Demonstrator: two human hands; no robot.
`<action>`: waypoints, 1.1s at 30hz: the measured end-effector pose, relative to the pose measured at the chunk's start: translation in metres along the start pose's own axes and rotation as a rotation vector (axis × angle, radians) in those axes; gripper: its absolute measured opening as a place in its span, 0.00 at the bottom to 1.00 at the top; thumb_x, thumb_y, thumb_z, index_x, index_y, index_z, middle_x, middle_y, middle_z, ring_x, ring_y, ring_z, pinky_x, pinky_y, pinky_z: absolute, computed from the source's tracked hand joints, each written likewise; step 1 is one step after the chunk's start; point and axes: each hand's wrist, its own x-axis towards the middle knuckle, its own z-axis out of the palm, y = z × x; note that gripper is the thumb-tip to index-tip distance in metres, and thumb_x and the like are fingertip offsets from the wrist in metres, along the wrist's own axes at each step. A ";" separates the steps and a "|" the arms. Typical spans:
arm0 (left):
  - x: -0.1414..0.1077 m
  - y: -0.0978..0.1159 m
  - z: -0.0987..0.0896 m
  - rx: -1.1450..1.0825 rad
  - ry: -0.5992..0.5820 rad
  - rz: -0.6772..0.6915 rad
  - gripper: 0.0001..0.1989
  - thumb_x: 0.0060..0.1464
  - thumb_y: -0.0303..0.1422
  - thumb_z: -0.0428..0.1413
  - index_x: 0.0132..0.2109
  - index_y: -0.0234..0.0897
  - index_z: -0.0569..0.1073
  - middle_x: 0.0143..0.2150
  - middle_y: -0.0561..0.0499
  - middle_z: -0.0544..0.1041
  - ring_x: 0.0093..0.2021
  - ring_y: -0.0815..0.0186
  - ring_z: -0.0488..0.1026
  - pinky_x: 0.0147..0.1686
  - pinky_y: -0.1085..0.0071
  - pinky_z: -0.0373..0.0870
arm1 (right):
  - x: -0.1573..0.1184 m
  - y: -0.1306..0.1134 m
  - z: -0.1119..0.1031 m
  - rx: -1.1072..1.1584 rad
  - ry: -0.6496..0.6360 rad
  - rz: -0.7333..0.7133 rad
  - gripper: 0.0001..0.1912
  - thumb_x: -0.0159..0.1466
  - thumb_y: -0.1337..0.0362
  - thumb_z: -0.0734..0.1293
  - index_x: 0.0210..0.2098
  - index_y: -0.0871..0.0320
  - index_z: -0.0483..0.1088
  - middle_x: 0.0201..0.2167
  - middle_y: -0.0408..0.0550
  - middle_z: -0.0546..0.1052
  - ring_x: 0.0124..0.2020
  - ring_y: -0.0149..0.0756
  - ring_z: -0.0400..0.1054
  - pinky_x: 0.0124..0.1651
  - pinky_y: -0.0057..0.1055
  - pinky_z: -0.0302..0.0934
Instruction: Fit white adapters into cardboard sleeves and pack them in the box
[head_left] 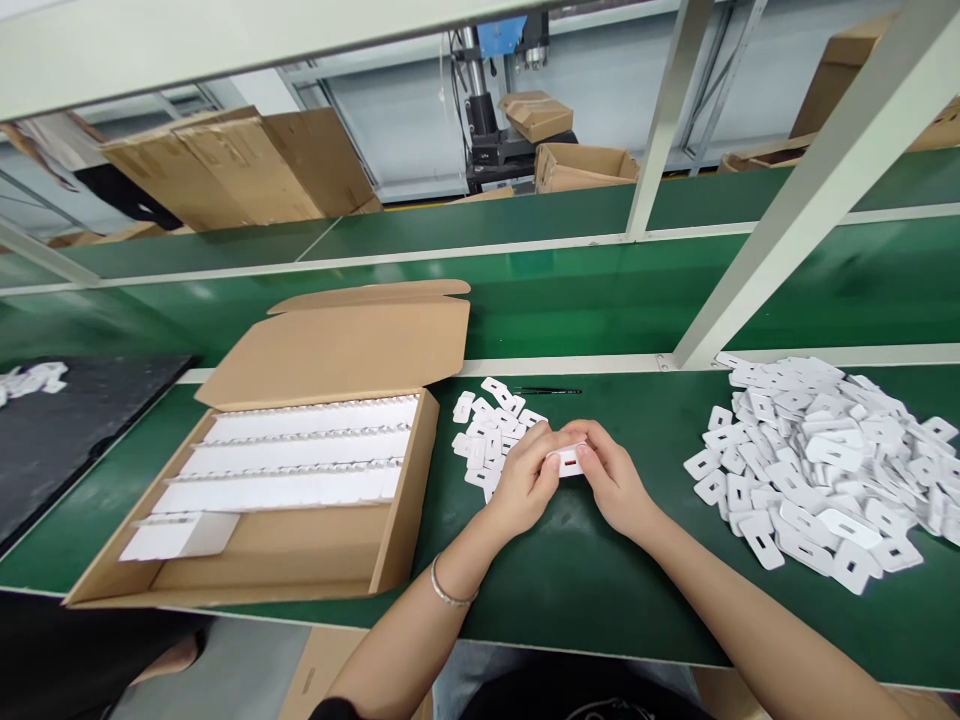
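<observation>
Between my two hands is a small white plastic plate (568, 461) with a dark red slot in its middle, held above the green bench. My left hand (527, 474) grips its left end, with the thumb on the near face. On the right end, the thumb of my right hand (611, 480) presses the same way. The fingers behind the plate are mostly hidden. A small pile of white slotted plates (491, 430) lies just left of my left hand. Farther right of my right hand spreads a large heap of similar plates (817, 460).
An open cardboard box (292, 570) at left holds rows of white pieces (296, 455). Thin black tweezers or a similar tool (551, 390) lie behind my hands. A slanted metal post (787, 220) rises at right. A black mat (75, 440) lies far left.
</observation>
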 end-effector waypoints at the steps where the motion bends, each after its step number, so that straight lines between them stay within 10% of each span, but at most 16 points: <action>1: 0.000 0.000 -0.001 -0.009 -0.007 0.003 0.24 0.75 0.45 0.41 0.55 0.40 0.77 0.38 0.47 0.72 0.38 0.61 0.68 0.38 0.63 0.67 | -0.001 0.000 0.002 0.001 0.008 -0.008 0.25 0.75 0.39 0.56 0.50 0.53 0.69 0.39 0.47 0.76 0.37 0.41 0.70 0.39 0.35 0.62; 7: 0.003 0.003 -0.008 -0.103 -0.035 -0.027 0.33 0.75 0.48 0.30 0.60 0.40 0.75 0.46 0.44 0.76 0.44 0.57 0.70 0.48 0.56 0.68 | -0.002 0.003 0.008 0.025 0.046 -0.053 0.27 0.76 0.39 0.54 0.54 0.54 0.67 0.43 0.49 0.77 0.39 0.42 0.71 0.40 0.36 0.64; 18: 0.004 -0.008 -0.005 0.021 -0.039 0.019 0.24 0.74 0.48 0.43 0.59 0.39 0.74 0.38 0.48 0.70 0.37 0.61 0.67 0.37 0.65 0.66 | 0.002 0.007 0.001 -0.005 -0.018 -0.019 0.23 0.75 0.41 0.56 0.54 0.52 0.67 0.39 0.47 0.75 0.42 0.44 0.72 0.43 0.38 0.65; 24: 0.007 -0.011 -0.007 -0.238 -0.068 -0.136 0.28 0.74 0.50 0.34 0.59 0.41 0.72 0.51 0.43 0.73 0.48 0.56 0.70 0.51 0.56 0.70 | 0.005 0.011 0.003 -0.159 0.001 -0.150 0.22 0.74 0.47 0.62 0.60 0.53 0.64 0.47 0.53 0.74 0.37 0.43 0.69 0.40 0.40 0.66; 33: 0.025 -0.011 0.004 -0.387 0.138 -0.274 0.23 0.64 0.38 0.58 0.64 0.42 0.64 0.52 0.45 0.67 0.45 0.62 0.70 0.45 0.64 0.74 | 0.017 0.030 -0.005 -0.179 0.201 -0.264 0.31 0.72 0.53 0.65 0.69 0.54 0.53 0.50 0.55 0.69 0.42 0.43 0.68 0.49 0.46 0.68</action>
